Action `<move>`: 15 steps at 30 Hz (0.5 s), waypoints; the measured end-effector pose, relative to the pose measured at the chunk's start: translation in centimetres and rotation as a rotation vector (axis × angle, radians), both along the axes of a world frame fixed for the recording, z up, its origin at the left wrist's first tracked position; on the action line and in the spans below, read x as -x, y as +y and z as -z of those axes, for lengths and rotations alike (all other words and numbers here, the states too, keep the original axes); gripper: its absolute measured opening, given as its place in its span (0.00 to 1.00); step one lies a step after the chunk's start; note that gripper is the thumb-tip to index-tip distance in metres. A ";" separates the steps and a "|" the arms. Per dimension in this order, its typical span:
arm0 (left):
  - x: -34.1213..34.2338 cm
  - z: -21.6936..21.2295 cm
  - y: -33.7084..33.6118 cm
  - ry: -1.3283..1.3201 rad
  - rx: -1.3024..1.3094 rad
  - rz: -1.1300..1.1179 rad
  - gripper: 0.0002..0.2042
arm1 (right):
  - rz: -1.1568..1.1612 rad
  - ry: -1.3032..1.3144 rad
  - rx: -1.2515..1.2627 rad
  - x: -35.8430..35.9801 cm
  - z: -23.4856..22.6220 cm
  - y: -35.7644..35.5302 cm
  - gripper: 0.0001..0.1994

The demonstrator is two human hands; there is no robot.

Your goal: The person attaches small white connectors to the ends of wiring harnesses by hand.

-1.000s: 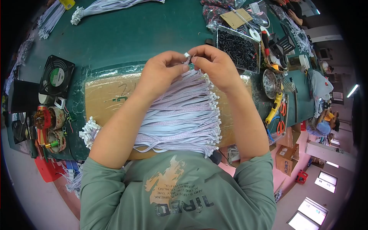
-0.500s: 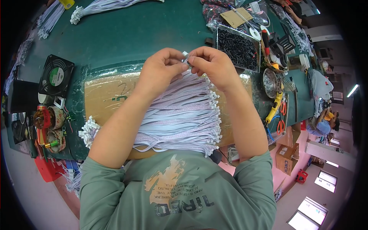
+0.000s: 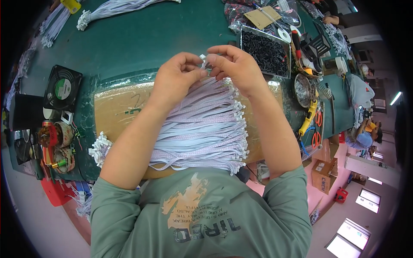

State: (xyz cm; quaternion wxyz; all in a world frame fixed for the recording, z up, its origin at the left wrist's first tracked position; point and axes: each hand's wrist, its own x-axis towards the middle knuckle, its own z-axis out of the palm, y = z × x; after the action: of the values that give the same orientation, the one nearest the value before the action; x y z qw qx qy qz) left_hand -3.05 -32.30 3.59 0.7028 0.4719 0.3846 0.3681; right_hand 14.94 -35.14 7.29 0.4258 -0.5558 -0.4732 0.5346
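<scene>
At the far edge of the cable pile, my left hand (image 3: pixel 174 77) is closed, with thumb and fingers around the end of a flat white cable. Its small white connector (image 3: pixel 203 56) sticks up between my two hands. My right hand (image 3: pixel 241 71) is just beside it, thumb and forefinger bent close together at the connector; whatever they pinch is too small to make out. Beneath both forearms lies a pile of flat white cables (image 3: pixel 198 133), their white connectors lined up along the right side. More connector ends (image 3: pixel 100 148) bunch at its left.
A cardboard sheet (image 3: pixel 116 103) under clear film lies below the pile. Past my right hand stands a clear box of small black parts (image 3: pixel 264 51). Orange-handled scissors (image 3: pixel 317 129) and a yellow tool (image 3: pixel 307 120) are at right; a black fan (image 3: pixel 63 88) stands left.
My right hand has risen slightly, and its forefinger and thumb have loosened around the connector. The connector has shifted a little left. My left hand has barely moved.
</scene>
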 end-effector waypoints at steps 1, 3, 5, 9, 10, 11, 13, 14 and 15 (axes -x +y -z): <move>0.0 0.0 0.0 0.001 -0.001 0.001 0.14 | 0.036 0.007 0.001 0.0 0.0 0.1 0.18; 0.0 0.0 0.0 0.024 -0.014 -0.002 0.14 | 0.019 -0.004 -0.026 -0.2 0.0 -0.1 0.18; 0.1 0.1 0.1 0.026 -0.034 0.003 0.14 | 0.001 -0.017 -0.052 -0.2 0.1 -0.1 0.18; 0.1 -0.1 0.1 0.057 -0.060 0.039 0.13 | -0.020 0.035 -0.071 -0.2 0.6 -0.2 0.19; 0.1 -0.1 0.1 0.058 -0.059 0.039 0.13 | -0.030 0.044 -0.068 -0.2 0.6 -0.2 0.19; 0.1 -0.1 0.1 0.068 -0.055 0.041 0.13 | -0.030 0.045 -0.067 -0.2 0.7 -0.2 0.19; 0.1 -0.1 0.1 0.078 -0.053 0.042 0.13 | -0.027 0.043 -0.059 -0.1 0.7 -0.1 0.18; 0.1 0.1 0.1 0.064 -0.054 0.029 0.13 | -0.027 0.043 -0.059 0.0 0.7 -0.1 0.18; 0.1 0.1 0.1 0.050 -0.054 0.018 0.14 | -0.035 0.005 -0.070 0.0 0.6 -0.1 0.17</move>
State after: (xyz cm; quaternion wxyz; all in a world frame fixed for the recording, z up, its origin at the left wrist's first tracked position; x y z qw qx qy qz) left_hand -3.12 -32.16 3.45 0.6833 0.5032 0.3878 0.3599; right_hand 14.97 -35.22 6.72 0.4367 -0.5307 -0.5003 0.5266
